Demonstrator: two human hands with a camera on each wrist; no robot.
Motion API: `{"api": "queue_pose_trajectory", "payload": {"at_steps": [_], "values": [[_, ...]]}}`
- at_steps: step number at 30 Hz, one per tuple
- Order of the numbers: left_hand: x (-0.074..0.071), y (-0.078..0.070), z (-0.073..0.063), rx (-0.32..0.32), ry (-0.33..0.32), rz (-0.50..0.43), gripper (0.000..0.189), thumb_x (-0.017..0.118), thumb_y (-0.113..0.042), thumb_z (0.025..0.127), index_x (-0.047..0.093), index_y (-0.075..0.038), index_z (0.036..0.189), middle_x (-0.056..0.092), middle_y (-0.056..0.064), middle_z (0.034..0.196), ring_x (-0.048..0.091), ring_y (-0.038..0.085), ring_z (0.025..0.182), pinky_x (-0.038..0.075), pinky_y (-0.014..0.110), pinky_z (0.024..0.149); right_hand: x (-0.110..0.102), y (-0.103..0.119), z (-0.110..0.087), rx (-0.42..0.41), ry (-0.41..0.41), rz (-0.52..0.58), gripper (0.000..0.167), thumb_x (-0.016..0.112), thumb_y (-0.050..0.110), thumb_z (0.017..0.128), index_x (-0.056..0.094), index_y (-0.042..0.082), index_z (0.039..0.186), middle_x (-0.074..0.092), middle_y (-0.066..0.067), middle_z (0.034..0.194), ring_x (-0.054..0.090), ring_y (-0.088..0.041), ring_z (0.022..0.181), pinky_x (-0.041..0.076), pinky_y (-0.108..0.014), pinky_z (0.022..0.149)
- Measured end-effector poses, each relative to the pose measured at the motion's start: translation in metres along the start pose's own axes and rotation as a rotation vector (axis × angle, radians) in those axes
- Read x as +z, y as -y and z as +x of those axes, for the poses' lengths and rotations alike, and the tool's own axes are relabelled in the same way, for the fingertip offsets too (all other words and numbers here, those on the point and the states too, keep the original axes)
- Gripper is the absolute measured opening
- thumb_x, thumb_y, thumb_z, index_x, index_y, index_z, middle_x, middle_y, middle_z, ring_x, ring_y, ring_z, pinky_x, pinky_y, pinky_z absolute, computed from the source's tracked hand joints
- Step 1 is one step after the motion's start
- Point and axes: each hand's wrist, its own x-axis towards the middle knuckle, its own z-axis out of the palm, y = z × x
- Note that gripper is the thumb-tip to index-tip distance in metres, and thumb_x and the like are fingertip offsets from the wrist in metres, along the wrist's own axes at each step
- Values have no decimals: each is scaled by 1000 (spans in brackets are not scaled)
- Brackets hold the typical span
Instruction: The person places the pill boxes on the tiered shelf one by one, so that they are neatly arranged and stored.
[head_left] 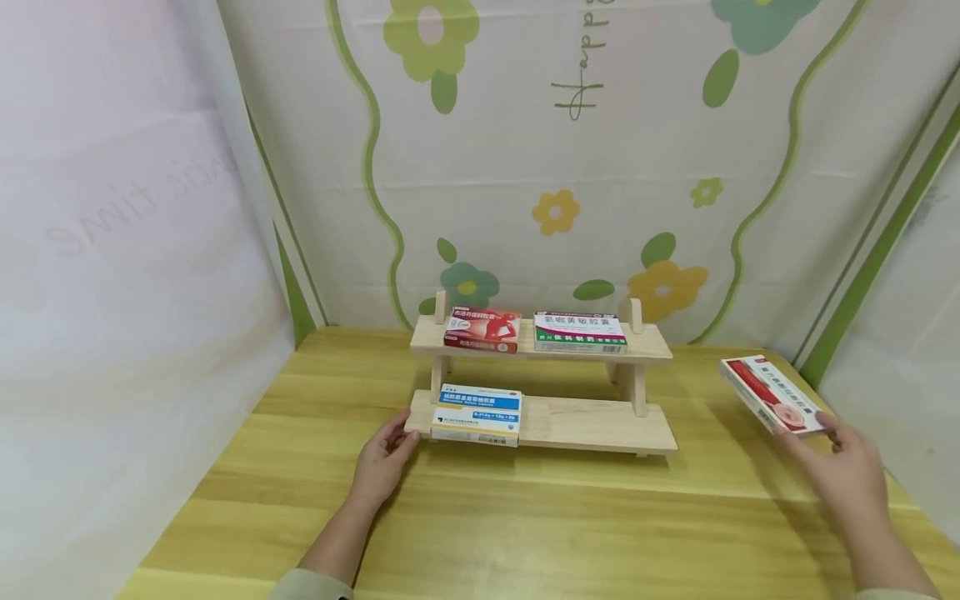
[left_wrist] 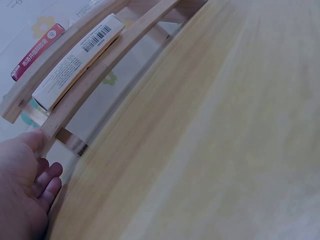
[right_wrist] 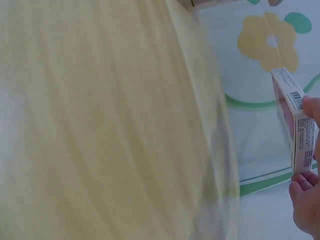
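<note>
At the right of the head view, my right hand [head_left: 851, 467] pinches a white and red medicine box [head_left: 772, 392] by its near end, tilted above the table. The right wrist view shows the box's printed side [right_wrist: 303, 142] between thumb and fingers. My left hand [head_left: 382, 458] grips the left end of a two-tier wooden shelf [head_left: 600, 425], its thumb on the lower board's edge [left_wrist: 50, 131]. A blue and white medicine box [head_left: 476, 414] lies on the lower tier's left. The upper tier bears a red medicine box [head_left: 482, 329] and a white and green medicine box [head_left: 580, 332].
The shelf stands toward the back of a wooden table [head_left: 525, 525]. Behind it hangs a white curtain [head_left: 510, 150] with printed flowers, and more white cloth [head_left: 135, 292] closes off the left and right sides.
</note>
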Motion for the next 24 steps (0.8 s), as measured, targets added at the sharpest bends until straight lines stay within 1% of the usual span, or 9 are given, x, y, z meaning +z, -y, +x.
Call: {"api": "queue_pose_trajectory", "payload": {"at_steps": [5, 8, 9, 10, 12, 14, 15, 19, 24], "values": [[0, 0, 3, 3, 1, 5, 49, 62, -19, 98, 49, -5, 143, 56, 17, 140, 57, 28, 126, 49, 27, 99, -7, 18, -2, -44, 3, 18, 90, 62, 50, 91, 22, 1, 154, 23, -41, 150, 33, -61, 127, 32, -70, 96], [0, 0, 4, 4, 0, 5, 49, 61, -18, 98, 49, -5, 143, 56, 16, 141, 57, 28, 126, 49, 27, 99, -10, 30, -4, -71, 14, 17, 89, 62, 50, 91, 22, 0, 154, 23, -39, 152, 32, -62, 129, 32, -68, 102], [0, 0, 4, 5, -1, 6, 49, 61, -18, 98, 49, -5, 143, 56, 16, 141, 57, 28, 126, 49, 26, 99, -11, 34, -5, -83, 16, 15, 89, 62, 50, 92, 23, 0, 154, 23, -39, 152, 32, -61, 130, 34, -61, 107], [0, 0, 4, 7, -2, 6, 48, 61, -18, 98, 49, -5, 142, 56, 17, 140, 57, 28, 126, 49, 25, 98, -12, 37, -6, -97, 14, 12, 89, 62, 50, 92, 24, 0, 154, 24, -38, 152, 33, -60, 131, 37, -49, 112], [0, -1, 4, 6, -4, 4, 48, 61, -17, 98, 49, -5, 142, 56, 16, 140, 57, 28, 125, 49, 23, 97, -13, 44, -9, -134, 4, 20, 86, 63, 47, 92, 26, 0, 153, 26, -37, 152, 32, -57, 133, 37, -22, 112], [0, -1, 4, 7, -5, 4, 47, 61, -16, 98, 50, -4, 142, 57, 16, 140, 58, 28, 124, 49, 21, 95, -14, 51, -11, -170, -8, 33, 84, 65, 45, 92, 28, 0, 153, 27, -36, 151, 30, -52, 138, 28, 2, 99], [0, -1, 3, 6, -5, 4, 47, 61, -16, 98, 50, -4, 142, 57, 16, 139, 58, 28, 124, 50, 21, 95, -14, 55, -12, -188, -13, 39, 83, 65, 44, 92, 29, 0, 152, 28, -36, 151, 29, -49, 140, 24, 8, 91], [0, -1, 2, 3, -5, 3, 47, 61, -15, 98, 49, -4, 142, 57, 16, 140, 58, 28, 124, 50, 24, 96, -16, 71, -17, -246, -9, 43, 81, 67, 41, 92, 31, 0, 152, 28, -36, 150, 28, -47, 140, 21, 12, 81], [0, -1, 1, -3, -3, 1, 47, 60, -15, 98, 49, -3, 142, 56, 16, 140, 57, 28, 125, 49, 22, 96, -17, 90, -24, -284, 29, 34, 81, 67, 42, 92, 31, 0, 152, 27, -35, 150, 31, -50, 135, 22, 12, 80]]}}
